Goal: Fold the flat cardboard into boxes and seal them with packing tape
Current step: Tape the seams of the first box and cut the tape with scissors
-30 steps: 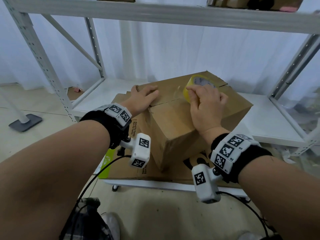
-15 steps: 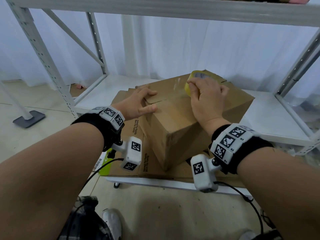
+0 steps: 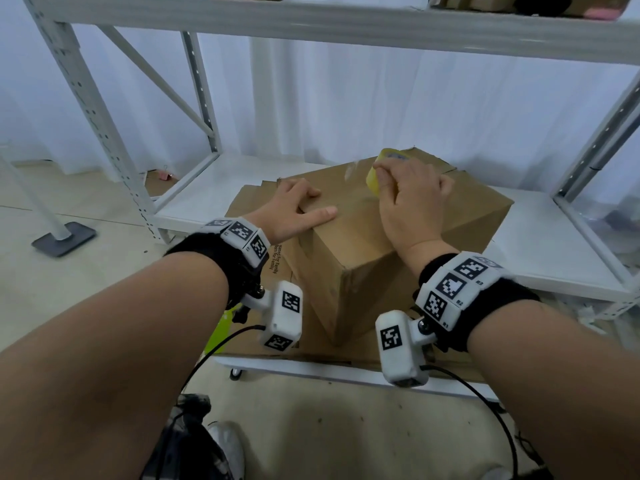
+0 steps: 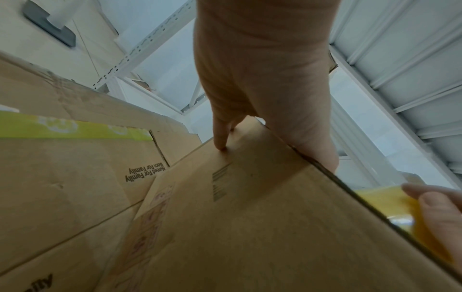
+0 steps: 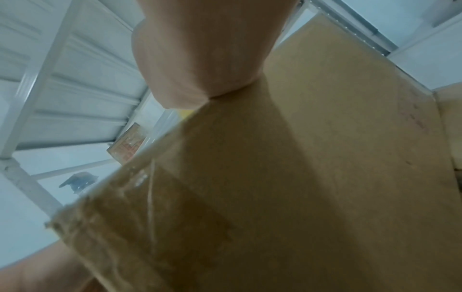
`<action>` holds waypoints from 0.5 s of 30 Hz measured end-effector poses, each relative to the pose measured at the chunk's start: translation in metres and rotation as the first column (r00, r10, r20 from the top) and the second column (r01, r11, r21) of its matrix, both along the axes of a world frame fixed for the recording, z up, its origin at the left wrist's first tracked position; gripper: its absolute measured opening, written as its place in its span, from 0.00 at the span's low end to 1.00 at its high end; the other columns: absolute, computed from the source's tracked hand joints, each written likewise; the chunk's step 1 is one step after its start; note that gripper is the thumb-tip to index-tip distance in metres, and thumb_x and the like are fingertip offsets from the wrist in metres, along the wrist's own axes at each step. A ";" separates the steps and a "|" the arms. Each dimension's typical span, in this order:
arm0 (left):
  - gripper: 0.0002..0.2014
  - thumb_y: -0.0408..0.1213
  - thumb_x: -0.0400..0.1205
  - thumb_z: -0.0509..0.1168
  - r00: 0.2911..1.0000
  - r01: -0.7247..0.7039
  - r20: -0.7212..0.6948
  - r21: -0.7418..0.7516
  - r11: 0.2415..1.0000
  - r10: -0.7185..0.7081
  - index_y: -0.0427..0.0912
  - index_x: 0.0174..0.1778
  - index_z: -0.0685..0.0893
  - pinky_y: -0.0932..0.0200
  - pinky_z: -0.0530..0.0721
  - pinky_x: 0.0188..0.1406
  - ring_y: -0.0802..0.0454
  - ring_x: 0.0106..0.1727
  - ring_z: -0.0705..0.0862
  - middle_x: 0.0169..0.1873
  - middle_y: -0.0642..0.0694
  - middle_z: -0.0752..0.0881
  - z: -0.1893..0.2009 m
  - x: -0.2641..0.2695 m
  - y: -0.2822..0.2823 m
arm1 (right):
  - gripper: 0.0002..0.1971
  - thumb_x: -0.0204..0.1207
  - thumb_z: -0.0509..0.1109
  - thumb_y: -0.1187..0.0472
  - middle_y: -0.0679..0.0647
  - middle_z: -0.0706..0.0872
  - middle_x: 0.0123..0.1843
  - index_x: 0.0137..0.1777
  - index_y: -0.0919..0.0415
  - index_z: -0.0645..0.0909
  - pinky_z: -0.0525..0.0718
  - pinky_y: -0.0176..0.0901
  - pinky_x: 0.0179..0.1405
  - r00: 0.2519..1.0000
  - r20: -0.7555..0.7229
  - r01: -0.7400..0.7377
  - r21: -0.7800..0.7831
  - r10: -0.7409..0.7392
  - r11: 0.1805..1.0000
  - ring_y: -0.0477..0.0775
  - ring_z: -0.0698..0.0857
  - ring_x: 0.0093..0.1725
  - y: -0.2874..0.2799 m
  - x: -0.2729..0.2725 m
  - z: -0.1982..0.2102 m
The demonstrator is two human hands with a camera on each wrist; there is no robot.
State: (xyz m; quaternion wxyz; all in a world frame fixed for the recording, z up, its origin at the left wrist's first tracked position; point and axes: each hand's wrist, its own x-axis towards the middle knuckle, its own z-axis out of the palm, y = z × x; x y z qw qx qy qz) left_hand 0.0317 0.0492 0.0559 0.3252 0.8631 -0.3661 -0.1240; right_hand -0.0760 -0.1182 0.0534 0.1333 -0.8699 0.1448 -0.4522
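The left hand (image 3: 294, 211) lies flat, fingers (image 3: 320, 213) straight, pinning the box (image 3: 363, 258) flaps shut. Beyond them, the right hand's (image 3: 410, 202) fingers curl round the tape (image 3: 375, 174), likely to run it along the seam.

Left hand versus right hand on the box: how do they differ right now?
The left hand lies flat with straight fingers on the near left part of the box top, holding nothing; the right hand curls round the yellow tape roll. The left hand sits nearer the person, the right hand farther back. Both hands rest on the box top.
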 end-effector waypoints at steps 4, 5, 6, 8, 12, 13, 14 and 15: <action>0.27 0.56 0.80 0.66 0.999 -0.017 -0.046 -0.027 0.999 0.015 0.47 0.72 0.72 0.63 0.67 0.62 0.57 0.63 0.68 0.71 0.51 0.63 0.001 0.000 0.000 | 0.13 0.86 0.58 0.52 0.52 0.86 0.51 0.55 0.53 0.85 0.59 0.48 0.58 0.981 -0.188 -0.051 -0.074 0.036 0.996 0.59 0.78 0.56 -0.004 -0.003 0.015; 0.27 0.55 0.81 0.66 0.999 -0.014 -0.048 -0.031 0.999 0.012 0.46 0.72 0.72 0.63 0.66 0.61 0.57 0.63 0.68 0.71 0.50 0.63 0.000 -0.001 0.001 | 0.15 0.86 0.58 0.50 0.52 0.86 0.50 0.54 0.54 0.85 0.60 0.48 0.58 0.972 -0.230 -0.076 -0.075 0.056 0.994 0.58 0.77 0.55 -0.006 -0.003 0.022; 0.26 0.55 0.81 0.66 0.999 -0.009 -0.048 -0.037 0.999 0.008 0.46 0.72 0.72 0.64 0.64 0.62 0.57 0.64 0.68 0.72 0.50 0.62 0.002 -0.001 0.002 | 0.18 0.86 0.56 0.47 0.52 0.86 0.47 0.51 0.54 0.85 0.60 0.47 0.57 0.961 -0.264 -0.101 -0.077 0.078 0.992 0.57 0.76 0.53 -0.009 -0.002 0.032; 0.26 0.55 0.81 0.65 0.999 -0.002 -0.048 -0.037 0.999 0.000 0.46 0.72 0.72 0.65 0.62 0.63 0.57 0.66 0.67 0.73 0.50 0.62 0.001 -0.001 0.002 | 0.24 0.85 0.53 0.42 0.49 0.85 0.38 0.46 0.55 0.86 0.62 0.47 0.57 0.931 -0.345 -0.152 -0.077 0.117 0.985 0.56 0.75 0.50 -0.014 0.000 0.053; 0.27 0.55 0.81 0.65 0.999 0.008 -0.040 -0.035 0.999 -0.009 0.46 0.72 0.72 0.66 0.61 0.63 0.59 0.64 0.66 0.73 0.50 0.62 0.001 -0.001 0.003 | 0.27 0.84 0.52 0.38 0.43 0.74 0.26 0.36 0.52 0.84 0.68 0.49 0.57 0.808 -0.588 -0.209 -0.233 0.034 0.950 0.53 0.77 0.43 -0.017 0.010 0.082; 0.27 0.55 0.81 0.65 0.999 0.007 -0.040 -0.034 0.999 -0.008 0.46 0.72 0.72 0.65 0.61 0.64 0.59 0.64 0.66 0.73 0.50 0.62 0.002 0.000 0.003 | 0.28 0.84 0.51 0.37 0.44 0.75 0.25 0.36 0.52 0.84 0.70 0.49 0.57 0.779 -0.627 -0.229 -0.262 0.015 0.937 0.53 0.78 0.42 -0.015 0.014 0.086; 0.27 0.55 0.81 0.65 0.999 0.004 -0.043 -0.038 0.999 -0.005 0.46 0.72 0.72 0.65 0.61 0.64 0.59 0.64 0.66 0.73 0.51 0.62 0.002 0.000 0.003 | 0.28 0.84 0.51 0.37 0.44 0.76 0.26 0.37 0.52 0.85 0.70 0.49 0.57 0.760 -0.650 -0.249 -0.273 0.012 0.929 0.53 0.80 0.40 -0.013 0.017 0.089; 0.27 0.55 0.81 0.65 0.999 0.001 -0.048 -0.043 0.999 -0.003 0.46 0.72 0.73 0.65 0.61 0.65 0.59 0.65 0.66 0.73 0.51 0.62 0.002 0.000 0.004 | 0.29 0.84 0.51 0.37 0.45 0.76 0.26 0.37 0.53 0.85 0.70 0.48 0.56 0.745 -0.667 -0.269 -0.273 0.020 0.924 0.52 0.81 0.39 -0.010 0.020 0.090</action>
